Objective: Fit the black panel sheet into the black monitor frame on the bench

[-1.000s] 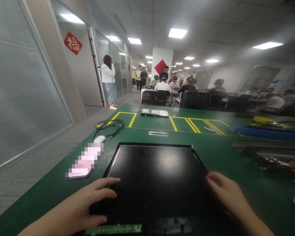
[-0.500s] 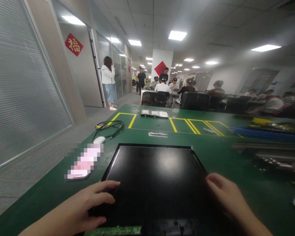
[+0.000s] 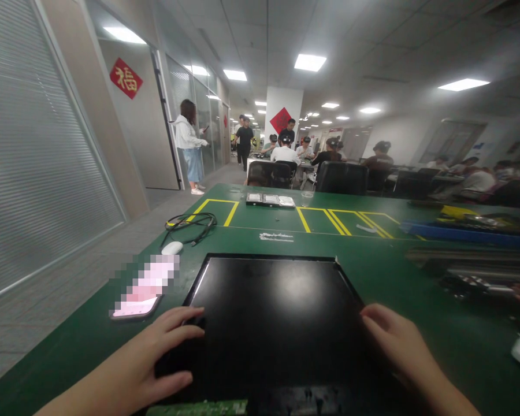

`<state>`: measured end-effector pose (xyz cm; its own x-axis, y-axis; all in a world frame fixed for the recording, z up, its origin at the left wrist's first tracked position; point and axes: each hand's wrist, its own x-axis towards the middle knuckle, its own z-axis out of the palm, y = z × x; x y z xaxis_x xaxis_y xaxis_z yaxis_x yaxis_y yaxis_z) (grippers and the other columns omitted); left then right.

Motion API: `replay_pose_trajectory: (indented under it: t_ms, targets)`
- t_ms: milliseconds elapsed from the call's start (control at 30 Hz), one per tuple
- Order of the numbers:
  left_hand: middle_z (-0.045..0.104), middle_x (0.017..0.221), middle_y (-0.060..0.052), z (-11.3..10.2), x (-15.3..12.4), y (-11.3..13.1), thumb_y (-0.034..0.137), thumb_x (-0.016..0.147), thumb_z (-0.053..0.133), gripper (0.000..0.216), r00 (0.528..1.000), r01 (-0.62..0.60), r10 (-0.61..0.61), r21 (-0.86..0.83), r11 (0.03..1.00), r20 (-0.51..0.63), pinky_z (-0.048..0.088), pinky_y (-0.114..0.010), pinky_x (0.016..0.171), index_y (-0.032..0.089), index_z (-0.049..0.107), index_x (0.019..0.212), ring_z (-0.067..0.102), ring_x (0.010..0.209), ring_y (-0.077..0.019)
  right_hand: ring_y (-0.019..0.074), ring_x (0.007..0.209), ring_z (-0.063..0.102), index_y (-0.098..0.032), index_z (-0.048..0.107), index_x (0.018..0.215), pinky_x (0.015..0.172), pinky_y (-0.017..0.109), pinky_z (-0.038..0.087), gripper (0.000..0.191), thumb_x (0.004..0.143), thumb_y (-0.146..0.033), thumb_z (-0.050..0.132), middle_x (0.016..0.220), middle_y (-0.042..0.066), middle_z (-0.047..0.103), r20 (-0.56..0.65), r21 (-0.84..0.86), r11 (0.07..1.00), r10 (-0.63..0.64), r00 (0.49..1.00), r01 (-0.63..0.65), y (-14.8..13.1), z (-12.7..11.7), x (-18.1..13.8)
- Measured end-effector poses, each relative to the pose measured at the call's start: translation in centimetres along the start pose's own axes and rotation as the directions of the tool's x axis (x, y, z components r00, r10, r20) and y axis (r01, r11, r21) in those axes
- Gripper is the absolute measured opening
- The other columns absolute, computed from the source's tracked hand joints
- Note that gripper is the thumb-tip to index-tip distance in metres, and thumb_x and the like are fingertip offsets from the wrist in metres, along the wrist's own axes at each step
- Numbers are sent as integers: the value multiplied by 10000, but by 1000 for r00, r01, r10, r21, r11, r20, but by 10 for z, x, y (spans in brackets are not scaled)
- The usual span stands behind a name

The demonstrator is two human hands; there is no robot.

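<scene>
On the green desk (image 3: pixel 387 271) sits a black screen panel (image 3: pixel 277 323); the left hand (image 3: pixel 167 346) is spread at its left edge, the right hand (image 3: pixel 392 335) curled at its right; whether it grips, I cannot tell.

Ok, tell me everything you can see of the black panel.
The black panel lies face up on the green table, smooth-looking, with a blurred light reflection. A thin black rim, perhaps plastic, borders its far edge. A green circuit board shows at its near left. The left hand reaches over its left side, the right hand is at its right edge; firm contact is unclear.
</scene>
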<state>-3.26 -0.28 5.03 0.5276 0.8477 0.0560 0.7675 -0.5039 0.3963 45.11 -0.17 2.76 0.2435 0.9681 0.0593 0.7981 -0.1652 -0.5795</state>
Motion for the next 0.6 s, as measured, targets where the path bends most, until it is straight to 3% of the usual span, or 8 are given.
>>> replay_pose_trajectory:
  t_ms: [100, 233, 367, 600]
  targets:
    - [620, 1369, -54, 3, 4, -7, 423, 871, 548, 406, 992, 73, -61, 113, 991, -108, 430, -487, 1038, 359, 623, 1265, 540, 1267, -305, 215, 726, 654, -256, 696, 813, 643, 309, 476, 286, 783, -447, 485, 772, 14, 721, -7, -1, 1000, 1, 1000, -1, 1, 0, 0]
    - [704, 1239, -61, 3, 10, -9, 360, 871, 533, 371, 979, 86, -47, 187, 979, -201, 492, -441, 990, 313, 664, 1215, 633, 1151, -289, 213, 729, 655, -256, 703, 804, 642, 308, 480, 283, 777, -439, 490, 783, 15, 726, -28, 6, 1000, -18, 999, 19, 2, 0, 2]
    - [739, 1162, -60, 7, 12, -9, 236, 853, 507, 385, 969, 72, -24, 190, 979, -244, 525, -378, 951, 278, 672, 1199, 682, 1064, -263, 217, 736, 656, -256, 702, 791, 649, 310, 484, 274, 779, -430, 491, 791, 19, 729, -33, 4, 999, -43, 999, 44, 1, -1, 1]
    - [680, 1268, -43, 16, 6, -20, 115, 810, 462, 505, 978, 88, -56, 156, 984, -202, 510, -348, 969, 316, 649, 1234, 648, 1128, -238, 223, 784, 651, -261, 702, 808, 676, 319, 480, 277, 781, -429, 483, 840, 23, 727, -28, -15, 999, -39, 999, 39, 2, 1, 1]
